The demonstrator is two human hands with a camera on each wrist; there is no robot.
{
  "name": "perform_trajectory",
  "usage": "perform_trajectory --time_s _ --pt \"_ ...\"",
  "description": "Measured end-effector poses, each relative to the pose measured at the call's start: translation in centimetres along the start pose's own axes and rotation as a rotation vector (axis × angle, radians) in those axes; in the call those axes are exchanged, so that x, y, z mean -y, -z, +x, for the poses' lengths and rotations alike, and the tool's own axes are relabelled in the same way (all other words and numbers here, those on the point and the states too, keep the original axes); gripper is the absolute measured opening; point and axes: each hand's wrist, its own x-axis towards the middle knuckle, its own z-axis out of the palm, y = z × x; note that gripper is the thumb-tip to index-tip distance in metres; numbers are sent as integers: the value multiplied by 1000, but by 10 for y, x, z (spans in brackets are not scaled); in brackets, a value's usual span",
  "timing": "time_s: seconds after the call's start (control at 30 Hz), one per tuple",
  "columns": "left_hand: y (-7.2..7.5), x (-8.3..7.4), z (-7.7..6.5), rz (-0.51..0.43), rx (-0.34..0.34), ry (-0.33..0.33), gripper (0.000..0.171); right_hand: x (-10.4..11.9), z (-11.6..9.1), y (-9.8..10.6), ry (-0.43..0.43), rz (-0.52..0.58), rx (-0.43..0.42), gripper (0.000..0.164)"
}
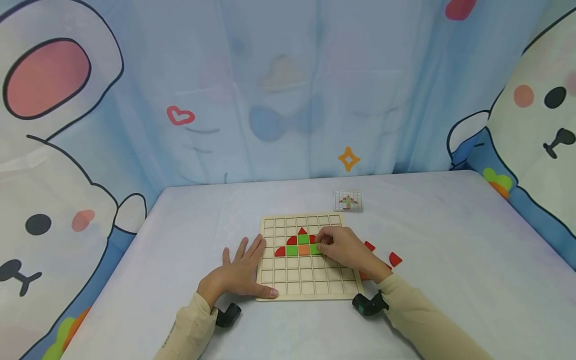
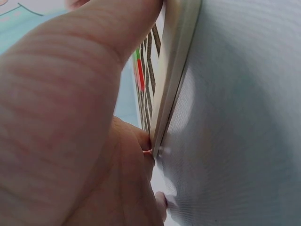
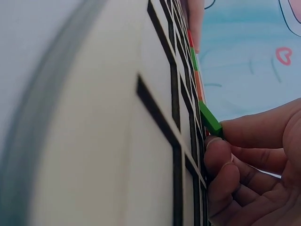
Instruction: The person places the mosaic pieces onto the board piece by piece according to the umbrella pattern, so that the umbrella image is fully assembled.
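A wooden grid board (image 1: 310, 275) lies on the table with red, green and orange tiles in its cells. My left hand (image 1: 238, 275) rests at its left edge, fingers spread, thumb at the near left corner. With thumb and fingertips, my right hand (image 1: 345, 247) pinches a green square tile (image 3: 211, 120), which is tilted over a cell right of the orange tile (image 1: 304, 249). A red triangle (image 1: 302, 231) tops the pattern, above a green square (image 1: 303, 239). Red quarter-round pieces (image 1: 280, 251) line its left side. The right hand partly covers a red piece on the right.
Behind the board lies a small pattern card (image 1: 348, 200) with a coloured figure on a grid. Several loose red pieces, one a quarter-round (image 1: 395, 259), lie right of the board, some partly hidden by the right arm. A printed blue curtain (image 1: 288, 100) hangs behind the table.
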Motion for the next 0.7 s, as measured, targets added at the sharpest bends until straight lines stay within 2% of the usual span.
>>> perform_trajectory --time_s 0.7 --pt "-2 2 1 -4 2 -5 131 -2 2 -5 30 -37 37 4"
